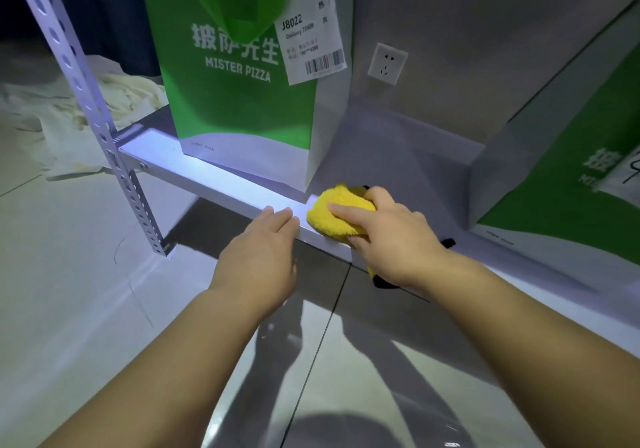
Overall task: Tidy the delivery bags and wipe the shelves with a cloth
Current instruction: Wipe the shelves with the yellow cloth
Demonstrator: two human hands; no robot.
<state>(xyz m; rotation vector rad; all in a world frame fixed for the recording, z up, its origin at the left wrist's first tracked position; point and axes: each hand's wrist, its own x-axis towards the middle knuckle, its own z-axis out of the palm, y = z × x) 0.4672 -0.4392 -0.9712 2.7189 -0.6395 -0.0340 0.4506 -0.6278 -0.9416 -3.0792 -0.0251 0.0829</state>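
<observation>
Right grip clutches yellow cloth (partly hidden); left grip flat on shelf.

An open strip of shelf runs between the Mister Pizza bag and the second delivery bag, back to the wall and its socket. The perforated upright bars the left front corner. The right hand and yellow cloth fill the strip's mouth.

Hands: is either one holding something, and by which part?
The right hand grips the cloth from above, across its top. The left hand holds nothing; its fingertips touch the shelf edge.
</observation>
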